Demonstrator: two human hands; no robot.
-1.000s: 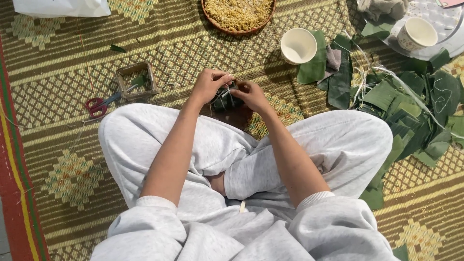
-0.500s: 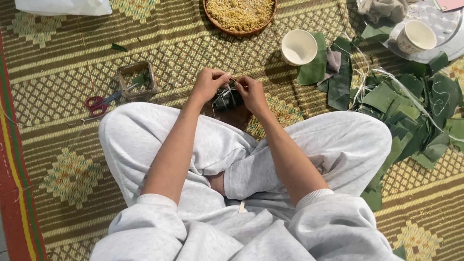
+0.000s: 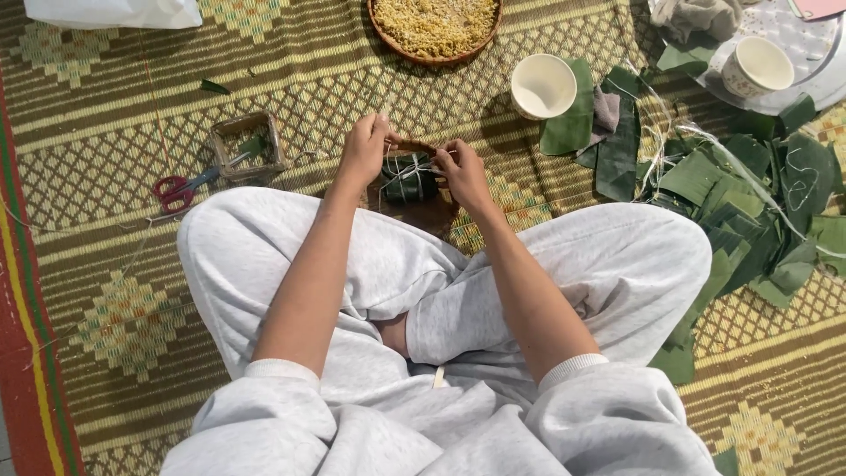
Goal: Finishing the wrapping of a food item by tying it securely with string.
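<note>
The parcel (image 3: 408, 176), wrapped in dark green leaf, sits on a dark round board (image 3: 421, 207) just ahead of the crossed legs, between both hands. The left hand (image 3: 366, 150) touches its 9 o'clock side, fingers pinched on pale string (image 3: 398, 169) that crosses the parcel. The right hand (image 3: 463, 172) closes on the string and the parcel's edge at 3 o'clock.

Around them on the woven mat (image 3: 106, 220): at 9 to 10 o'clock of the parcel, a small square frame (image 3: 247, 145), with red-handled scissors (image 3: 185, 187) just beside it, blade tips reaching the frame. At 12 o'clock, well apart, a round basket (image 3: 436, 26) of yellow grain. At 1 o'clock a white cup (image 3: 543, 85) rests against a leaf. From 2 to 4 o'clock lies a heap of cut leaves (image 3: 749, 203) with loose strings over it; beyond, a second cup (image 3: 758, 66) stands on a pale tray (image 3: 815, 53). Nothing lies between the hands and the parcel.
</note>
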